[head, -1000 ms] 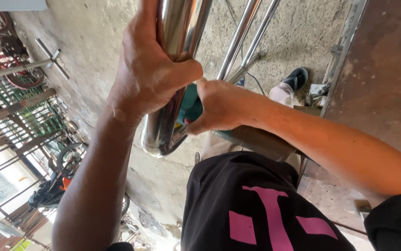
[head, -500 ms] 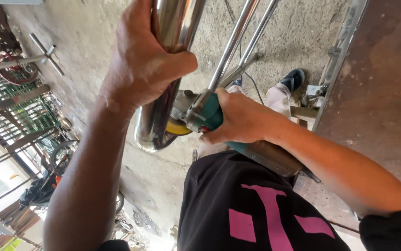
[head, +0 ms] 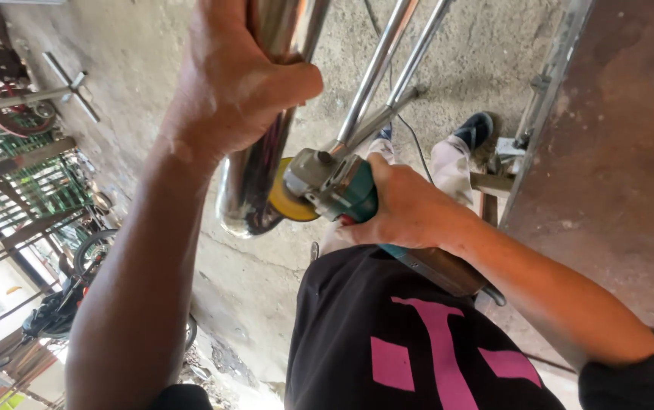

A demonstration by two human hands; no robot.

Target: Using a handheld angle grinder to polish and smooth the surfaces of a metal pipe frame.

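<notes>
My left hand (head: 236, 83) is wrapped around a thick polished steel pipe (head: 255, 182) that hangs end-down in front of me. In my right hand (head: 410, 209) I grip a green angle grinder (head: 338, 186) by its body. Its yellow disc (head: 287, 203) sits against the right side of the pipe, just above the pipe's open lower end. The grinder's dark handle (head: 441, 269) runs back under my right forearm.
Two thinner steel tubes (head: 391, 68) slant across the concrete floor (head: 152, 99) beyond the pipe. A rusty metal sheet (head: 615, 167) fills the right side. My legs and dark shoe (head: 475, 129) are below. Metal gratings and a motorbike (head: 61, 304) stand at left.
My right hand has drawn the grinder out from behind the pipe to its right side, so the yellow disc and grey head now show. My left hand keeps its grip.
</notes>
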